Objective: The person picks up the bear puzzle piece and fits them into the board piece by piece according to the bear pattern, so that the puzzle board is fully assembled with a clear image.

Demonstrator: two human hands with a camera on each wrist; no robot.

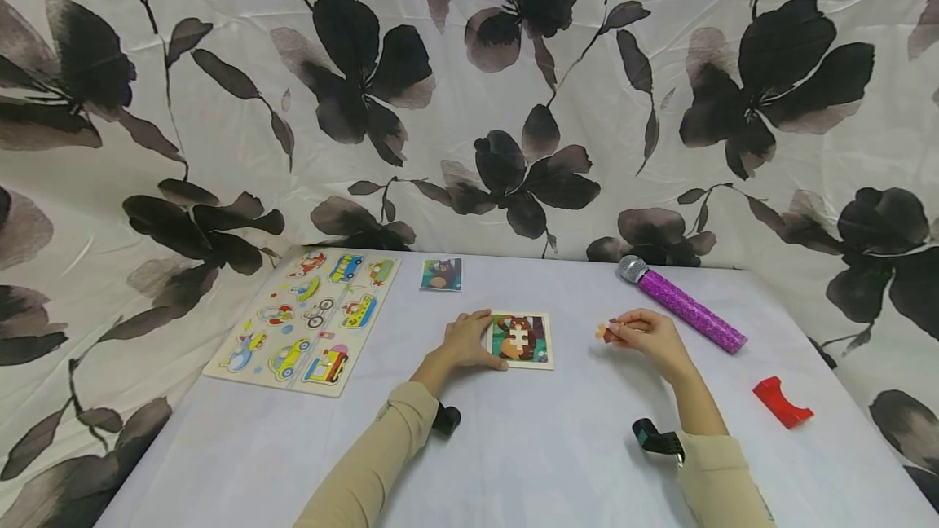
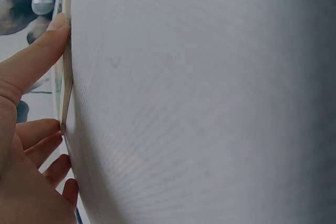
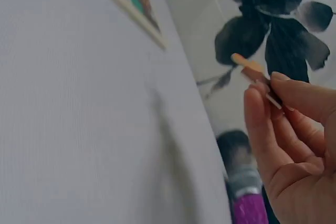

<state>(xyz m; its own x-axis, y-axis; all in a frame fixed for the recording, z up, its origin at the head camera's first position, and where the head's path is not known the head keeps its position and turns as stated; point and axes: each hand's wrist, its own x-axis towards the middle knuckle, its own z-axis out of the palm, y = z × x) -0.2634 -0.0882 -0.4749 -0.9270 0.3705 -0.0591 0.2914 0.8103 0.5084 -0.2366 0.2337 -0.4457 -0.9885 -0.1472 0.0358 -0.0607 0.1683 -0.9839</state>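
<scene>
A small framed jigsaw puzzle (image 1: 549, 341) with a brown animal on green lies at the table's middle, a pale piece-shaped gap at its centre. My left hand (image 1: 465, 343) holds its left side, thumb at the near edge and fingers at the far one; in the left wrist view, thumb and index finger touch the thin wooden edge (image 2: 67, 93). To the right of the puzzle and apart from it, my right hand (image 1: 649, 336) pinches a brown and orange puzzle piece (image 3: 253, 66) between thumb and fingers, raised above the table.
A picture card (image 1: 442, 275) lies behind the puzzle. On the left is a wooden vehicle puzzle board (image 1: 293, 320). A glittery purple microphone (image 1: 689, 308) and a red curved block (image 1: 782, 403) lie to the right. A floral cloth (image 1: 411, 210) hangs behind the table.
</scene>
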